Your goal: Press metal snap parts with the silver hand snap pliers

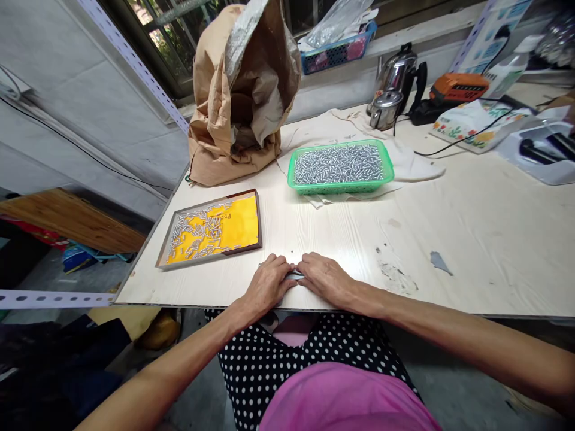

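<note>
- Here, the person's left hand (pixel 271 278) and right hand (pixel 326 278) meet close to the near edge of the pale wood-grain tabletop (pixel 476 233).
- The grip of each hand is closed, thumb and curled fingers pinching a small, shiny, pale-grey piece (pixel 294 276) between them; most of it is hidden, too much to tell what it is.
- Just beyond the left hand lies a shallow rectangular tray with a yellow bottom and a grey-and-brown rim (pixel 245 221), with short silvery metal pins (pixel 204 227) scattered mostly over its left part.
- Farther back, a green plastic basket (pixel 341 189) full of similar small silvery pieces (pixel 341 163) rests on a crumpled off-white cloth (pixel 415 164).
- Left of that basket and behind the tray stands a large, open brown paper bag (pixel 213 120).
- Toward the back right are a shiny steel kettle (pixel 399 64) and an orange-and-black battery pack (pixel 459 88).
</note>
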Action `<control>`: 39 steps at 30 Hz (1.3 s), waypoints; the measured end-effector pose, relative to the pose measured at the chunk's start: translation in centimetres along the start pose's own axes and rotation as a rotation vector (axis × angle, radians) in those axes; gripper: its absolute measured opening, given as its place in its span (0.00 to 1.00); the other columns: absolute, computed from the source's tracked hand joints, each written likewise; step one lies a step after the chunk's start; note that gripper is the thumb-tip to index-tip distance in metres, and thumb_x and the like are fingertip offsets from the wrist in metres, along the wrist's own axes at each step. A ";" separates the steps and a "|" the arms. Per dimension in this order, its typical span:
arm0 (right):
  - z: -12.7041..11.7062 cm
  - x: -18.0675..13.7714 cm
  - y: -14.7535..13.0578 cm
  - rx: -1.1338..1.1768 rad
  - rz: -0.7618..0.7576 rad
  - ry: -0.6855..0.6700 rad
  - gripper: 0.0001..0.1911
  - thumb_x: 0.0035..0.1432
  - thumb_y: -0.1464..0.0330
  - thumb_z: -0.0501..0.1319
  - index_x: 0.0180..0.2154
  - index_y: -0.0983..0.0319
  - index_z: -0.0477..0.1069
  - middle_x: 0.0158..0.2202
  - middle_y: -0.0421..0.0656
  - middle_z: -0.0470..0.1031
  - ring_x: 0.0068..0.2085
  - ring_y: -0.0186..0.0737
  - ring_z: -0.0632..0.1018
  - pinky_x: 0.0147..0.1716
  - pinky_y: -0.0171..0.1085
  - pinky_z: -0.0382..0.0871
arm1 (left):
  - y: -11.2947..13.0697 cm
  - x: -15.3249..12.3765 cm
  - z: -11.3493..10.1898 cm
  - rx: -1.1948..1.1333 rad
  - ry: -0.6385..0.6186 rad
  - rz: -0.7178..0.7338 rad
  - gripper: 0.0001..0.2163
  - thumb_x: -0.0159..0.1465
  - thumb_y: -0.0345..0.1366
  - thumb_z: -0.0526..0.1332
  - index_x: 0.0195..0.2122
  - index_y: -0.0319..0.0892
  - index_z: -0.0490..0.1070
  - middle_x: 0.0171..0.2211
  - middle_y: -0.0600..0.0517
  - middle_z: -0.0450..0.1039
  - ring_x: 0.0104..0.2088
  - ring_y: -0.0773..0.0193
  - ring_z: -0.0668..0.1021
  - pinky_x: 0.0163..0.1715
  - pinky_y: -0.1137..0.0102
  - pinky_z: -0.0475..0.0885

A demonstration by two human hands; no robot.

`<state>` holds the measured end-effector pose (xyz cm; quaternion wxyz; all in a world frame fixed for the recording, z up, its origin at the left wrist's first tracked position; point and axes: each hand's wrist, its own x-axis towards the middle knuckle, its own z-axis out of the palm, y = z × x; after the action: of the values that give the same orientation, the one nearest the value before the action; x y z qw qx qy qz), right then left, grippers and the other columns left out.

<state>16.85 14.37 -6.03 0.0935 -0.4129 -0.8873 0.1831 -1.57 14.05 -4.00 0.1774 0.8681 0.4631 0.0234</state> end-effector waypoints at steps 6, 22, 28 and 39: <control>-1.0 0.6 0.9 -0.068 -0.026 0.016 0.18 0.57 0.63 0.67 0.46 0.66 0.71 0.41 0.50 0.71 0.44 0.48 0.70 0.40 0.40 0.64 | -0.3 0.1 -0.2 0.017 0.021 -0.004 0.13 0.65 0.36 0.62 0.50 0.40 0.70 0.44 0.45 0.72 0.46 0.55 0.72 0.47 0.60 0.70; -2.2 6.3 3.1 -0.352 -0.116 0.083 0.05 0.64 0.70 0.59 0.39 0.62 0.73 0.40 0.47 0.74 0.44 0.47 0.68 0.42 0.44 0.54 | 5.0 -3.8 5.6 -0.027 0.241 0.007 0.24 0.68 0.43 0.57 0.63 0.41 0.56 0.63 0.39 0.60 0.66 0.46 0.56 0.62 0.40 0.54; -0.3 5.8 -3.7 -0.241 -0.579 -0.069 0.04 0.62 0.68 0.61 0.35 0.58 0.75 0.41 0.46 0.71 0.44 0.46 0.66 0.40 0.43 0.58 | 5.1 -4.1 6.9 -0.098 0.256 -0.030 0.25 0.65 0.45 0.60 0.60 0.37 0.63 0.57 0.38 0.67 0.60 0.44 0.67 0.59 0.48 0.63; -0.4 8.1 -5.6 0.152 -0.654 0.028 0.07 0.65 0.75 0.54 0.38 0.63 0.70 0.35 0.42 0.73 0.34 0.37 0.72 0.34 0.35 0.67 | 5.0 -3.5 7.6 -0.166 0.204 -0.078 0.28 0.65 0.50 0.59 0.61 0.38 0.62 0.58 0.40 0.67 0.58 0.44 0.69 0.57 0.52 0.66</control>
<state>7.84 17.34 -3.32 0.1900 -0.1004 -0.9553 0.2033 2.00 6.49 -9.05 0.2017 0.8248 0.5085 0.1428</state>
